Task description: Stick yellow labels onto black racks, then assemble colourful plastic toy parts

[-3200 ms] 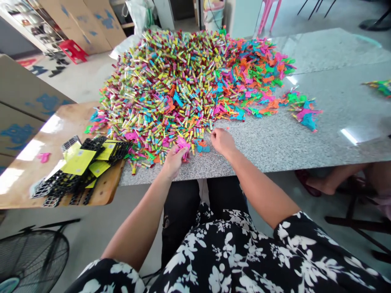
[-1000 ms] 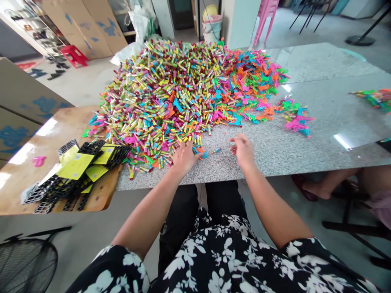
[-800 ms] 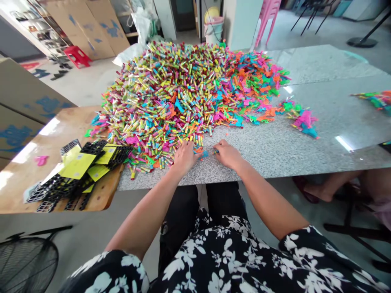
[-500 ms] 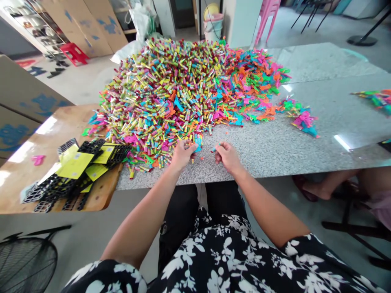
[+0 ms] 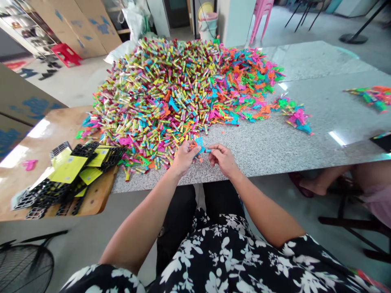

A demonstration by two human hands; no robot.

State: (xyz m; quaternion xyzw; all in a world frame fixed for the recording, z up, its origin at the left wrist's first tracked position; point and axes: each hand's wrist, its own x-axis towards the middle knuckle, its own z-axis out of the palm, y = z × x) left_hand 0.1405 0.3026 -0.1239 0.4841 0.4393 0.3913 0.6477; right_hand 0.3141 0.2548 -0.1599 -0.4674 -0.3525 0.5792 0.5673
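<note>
My left hand (image 5: 182, 158) is closed around a small blue plastic piece (image 5: 199, 142), which looks like a toy gun; a bit of orange shows beside the fingers. Pinched between the thumb and fingertips of my right hand (image 5: 222, 159) is a short blue tube (image 5: 208, 151). Its end points at the blue piece and is very close to it; whether they touch I cannot tell. Both hands are just above the front of the speckled stone tabletop (image 5: 259, 150). Right behind them rises a big pile of small tubes (image 5: 146, 89) with yellow wraps and dark red ends.
Bright plastic toy pieces (image 5: 244, 81) spread along the pile's right side, with a smaller cluster (image 5: 297, 116) farther right. At left, black plastic racks with yellow cards (image 5: 69, 169) lie on a wooden board (image 5: 102, 199). Another person's leg (image 5: 324, 179) is under the table at right.
My hands have come closer together, and the blue piece in my left hand is now lifted beside the tube in my right. The whole view has shifted slightly.
</note>
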